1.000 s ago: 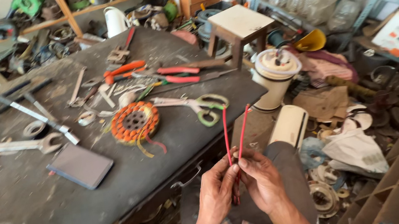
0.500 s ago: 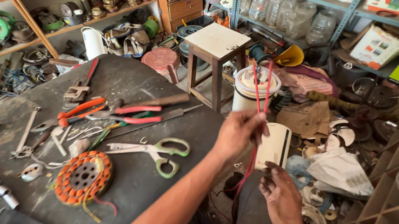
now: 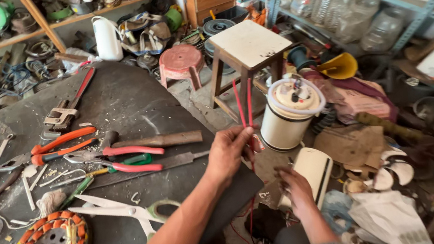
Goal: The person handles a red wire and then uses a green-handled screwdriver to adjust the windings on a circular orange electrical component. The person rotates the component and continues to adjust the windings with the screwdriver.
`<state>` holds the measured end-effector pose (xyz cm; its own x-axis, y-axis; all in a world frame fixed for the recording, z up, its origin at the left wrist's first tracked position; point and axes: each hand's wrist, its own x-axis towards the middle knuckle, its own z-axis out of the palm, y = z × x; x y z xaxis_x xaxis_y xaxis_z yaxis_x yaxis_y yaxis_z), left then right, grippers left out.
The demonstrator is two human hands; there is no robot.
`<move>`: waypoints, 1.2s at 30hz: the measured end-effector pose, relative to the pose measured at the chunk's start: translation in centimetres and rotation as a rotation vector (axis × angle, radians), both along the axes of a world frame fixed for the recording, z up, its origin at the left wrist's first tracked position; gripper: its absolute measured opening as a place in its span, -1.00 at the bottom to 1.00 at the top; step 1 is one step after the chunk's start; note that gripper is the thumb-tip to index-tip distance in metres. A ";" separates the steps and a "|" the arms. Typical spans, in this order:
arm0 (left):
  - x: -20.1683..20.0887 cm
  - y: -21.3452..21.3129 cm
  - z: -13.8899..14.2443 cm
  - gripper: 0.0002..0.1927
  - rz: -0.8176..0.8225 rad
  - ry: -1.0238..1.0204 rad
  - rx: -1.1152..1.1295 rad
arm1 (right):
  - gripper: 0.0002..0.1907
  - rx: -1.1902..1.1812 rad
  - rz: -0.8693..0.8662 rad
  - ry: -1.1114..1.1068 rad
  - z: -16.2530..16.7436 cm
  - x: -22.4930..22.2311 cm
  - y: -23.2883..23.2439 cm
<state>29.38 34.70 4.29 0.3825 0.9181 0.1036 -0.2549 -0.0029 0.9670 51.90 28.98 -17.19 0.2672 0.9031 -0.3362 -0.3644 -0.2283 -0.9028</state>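
Head view: left hand (image 3: 228, 151) pinches red tubes (image 3: 243, 101); ends upright.

Bright even daylight, soft shadows, wide-angle edge distortion.

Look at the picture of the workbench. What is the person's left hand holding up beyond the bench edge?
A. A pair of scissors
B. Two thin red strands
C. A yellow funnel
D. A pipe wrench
B: the left hand pinches two thin red strands that stand up above its fingers, while the scissors lie on the bench.
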 end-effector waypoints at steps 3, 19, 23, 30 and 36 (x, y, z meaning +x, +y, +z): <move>-0.2 -0.6 0.7 -0.70 -0.006 -0.018 0.006 | -0.68 0.106 0.238 -0.077 0.7 -2.0 7.8; -0.7 -3.5 3.8 -0.75 0.205 -0.141 -0.158 | -0.67 0.433 0.570 -1.509 5.2 -17.1 31.5; -0.8 -3.1 4.0 -0.77 0.335 -0.163 -0.200 | -0.67 0.353 0.547 -1.576 8.0 -18.5 29.8; -0.8 -2.5 4.2 -0.78 0.422 -0.205 -0.184 | -0.68 0.261 0.488 -1.646 9.6 -19.6 32.7; 0.3 -2.7 2.4 -0.66 0.312 -0.025 0.012 | -0.68 0.171 0.419 -1.702 10.4 -14.7 30.8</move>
